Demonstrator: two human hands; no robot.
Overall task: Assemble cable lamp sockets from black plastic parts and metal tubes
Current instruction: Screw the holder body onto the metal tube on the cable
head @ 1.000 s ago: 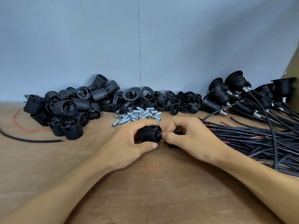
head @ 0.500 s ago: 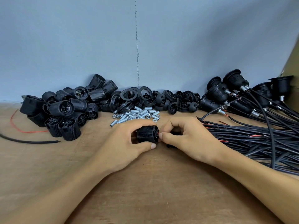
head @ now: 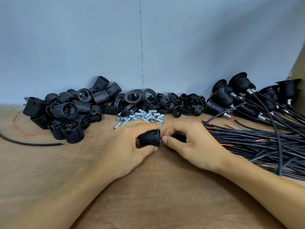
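Little moves since 0.5 s ago, both hands stay put | left hand [head: 125, 146] fingers and thumb clamped round ribbed socket body [head: 149, 138], mid-table | right hand [head: 194, 146] pinches red wire [head: 161, 137] at socket's end | tip: hold socket steady, feed wire straight, no kinks

My left hand [head: 128, 146] hides the left end of the socket body [head: 150, 138]. My right hand [head: 189, 142] covers most of a black part [head: 179, 138]; the red wire end [head: 160, 137] it pinches is too small to follow. The cable bundle [head: 264, 142] runs off the right edge.
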